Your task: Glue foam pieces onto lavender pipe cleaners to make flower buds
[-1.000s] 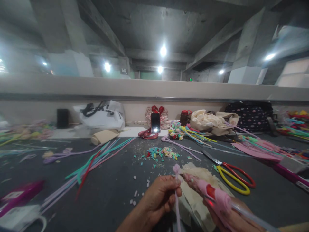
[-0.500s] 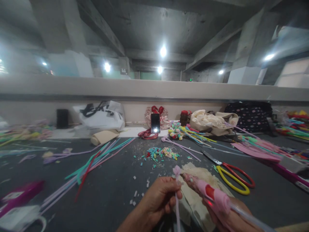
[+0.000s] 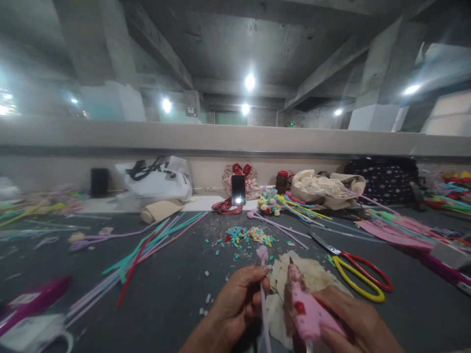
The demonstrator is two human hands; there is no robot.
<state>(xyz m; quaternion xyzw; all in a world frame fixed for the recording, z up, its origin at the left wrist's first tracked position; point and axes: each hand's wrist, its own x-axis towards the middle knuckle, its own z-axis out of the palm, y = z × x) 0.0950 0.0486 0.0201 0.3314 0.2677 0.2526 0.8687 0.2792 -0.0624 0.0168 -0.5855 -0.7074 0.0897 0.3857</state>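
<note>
Between thumb and fingers, my left hand (image 3: 241, 294) pinches a pale purple fuzzy stem (image 3: 265, 314) with a small knotted flower-like head (image 3: 262, 253) at its top. A tiny pale piece shows at my left fingertips. My right hand (image 3: 355, 318) is wrapped round a pink hot glue gun (image 3: 307, 309) with a red patch on its side. Its dark nozzle points up and away, a little right of the stem and apart from it. Under the gun lies a crumpled cream sheet (image 3: 320, 269).
Scissors (image 3: 353, 272) with red and yellow handles lie to the right. Small cut bits (image 3: 250, 236) are scattered mid-table. Colored fuzzy stems (image 3: 128, 264) lie at left. A phone (image 3: 238, 190), a white bag (image 3: 158, 179) and a cloth bag (image 3: 324, 189) stand along the back.
The glue gun's nozzle has drawn away from the stem's head, and the gun has turned more upright. My left hand, still pinching the stem, has shifted slightly left.
</note>
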